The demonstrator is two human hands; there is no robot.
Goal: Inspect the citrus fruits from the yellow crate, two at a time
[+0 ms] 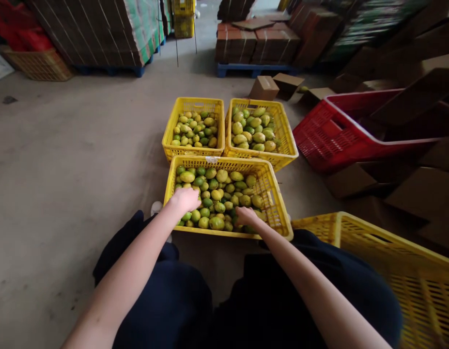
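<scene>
A yellow crate (281, 206) full of green and yellow fruits (216, 223) stands on the floor before my knees. Over its left part is my left hand (187, 198), fingers curled down among the fruits; what they hold, if anything, is hidden. My right hand (246, 216) reaches into the right half, its fingers bent and touching the fruits, with their tips too small to make out. Two more yellow crates, the left one (166, 138) with smaller fruits and the right one (288, 138) with larger ones, stand just behind.
A red crate (318, 140) with cardboard stands at the right, loose boxes (264, 88) around it. An empty-looking yellow crate (398, 252) is beside my right knee. Stacked cardboard on blue pallets (255, 70) and a woven basket (44, 65) lie farther back.
</scene>
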